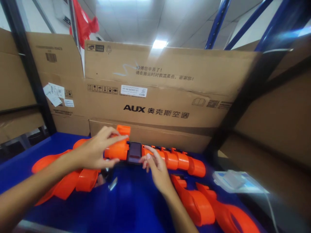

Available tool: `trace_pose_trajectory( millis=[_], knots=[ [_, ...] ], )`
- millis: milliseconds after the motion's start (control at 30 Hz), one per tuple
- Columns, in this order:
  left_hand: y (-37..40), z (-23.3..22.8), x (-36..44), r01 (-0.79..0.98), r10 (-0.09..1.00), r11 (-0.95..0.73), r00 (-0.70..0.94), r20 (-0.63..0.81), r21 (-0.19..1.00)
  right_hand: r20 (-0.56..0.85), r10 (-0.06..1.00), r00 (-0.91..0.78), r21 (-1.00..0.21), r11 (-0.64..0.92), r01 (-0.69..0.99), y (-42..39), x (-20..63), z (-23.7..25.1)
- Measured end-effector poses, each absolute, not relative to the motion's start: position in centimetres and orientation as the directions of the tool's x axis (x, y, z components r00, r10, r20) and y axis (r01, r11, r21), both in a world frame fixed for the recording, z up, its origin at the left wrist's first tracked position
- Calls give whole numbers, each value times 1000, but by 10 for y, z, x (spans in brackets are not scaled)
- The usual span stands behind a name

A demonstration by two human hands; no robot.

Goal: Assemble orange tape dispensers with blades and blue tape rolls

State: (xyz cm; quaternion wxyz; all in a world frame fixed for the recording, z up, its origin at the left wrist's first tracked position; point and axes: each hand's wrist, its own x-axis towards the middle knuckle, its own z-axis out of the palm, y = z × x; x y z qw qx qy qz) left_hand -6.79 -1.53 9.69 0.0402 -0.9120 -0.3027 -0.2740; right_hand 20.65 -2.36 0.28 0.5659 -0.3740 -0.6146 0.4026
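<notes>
My left hand (98,150) grips an orange plastic part (119,148) at the back of a blue work surface (131,204). Right beside that part lies a small dark phone-like device (134,152). My right hand (156,168) has its fingertips on the device's right edge and on a ribbed orange piece (178,159) running off to the right. The fingers of the right hand are spread.
More orange plastic parts lie at the left (65,184) and lower right (206,207). A large cardboard box (157,94) printed AUX stands behind, between dark shelf posts (245,97). A clear plastic packet (233,181) and a small metal piece (113,183) lie on the surface.
</notes>
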Motion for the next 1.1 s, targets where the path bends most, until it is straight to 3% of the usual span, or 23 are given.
trace_pose_trajectory(
  millis=[133,233,300,367,400,433,467,567,667,733,800,933,1100],
  knots=[
    [-52,74,-19,327,352,-936,838,417,132,213,972,-96,-951,184,-250,-23,200,-2],
    [-59,54,-4,274,363,-926,831,421,258,168,982,-81,-949,138,-285,-22,201,-1],
    [-56,40,3,301,533,-825,696,481,479,167,982,-88,-949,136,-283,-22,201,0],
    [-50,27,13,286,800,-580,374,469,763,169,980,-106,-952,134,-275,-23,200,0],
    [-46,21,20,218,897,-436,184,402,873,171,978,-119,-955,134,-265,-24,198,-1],
    [-41,16,27,99,947,-309,126,296,946,174,976,-131,-958,137,-251,-24,197,-2],
    [-37,12,34,-37,965,-183,186,187,982,179,974,-137,-962,144,-234,-24,196,-3],
    [-24,11,48,-329,949,23,305,83,944,219,970,-109,-972,206,-114,-23,196,-7],
    [-10,20,45,-461,976,-23,183,120,887,351,934,-61,-927,356,119,-23,199,-8],
    [0,26,37,-506,986,-80,85,142,859,469,876,-116,-817,480,320,-29,197,-6],
    [5,31,27,-555,982,-162,-10,189,816,510,809,-292,-639,583,501,-40,188,-3],
    [2,33,14,-586,967,-229,-46,250,777,369,733,-572,-414,680,605,-61,163,-2],
    [-6,29,16,-587,973,-196,-18,229,785,213,757,-617,-313,651,691,-66,157,-7]
  ],
)
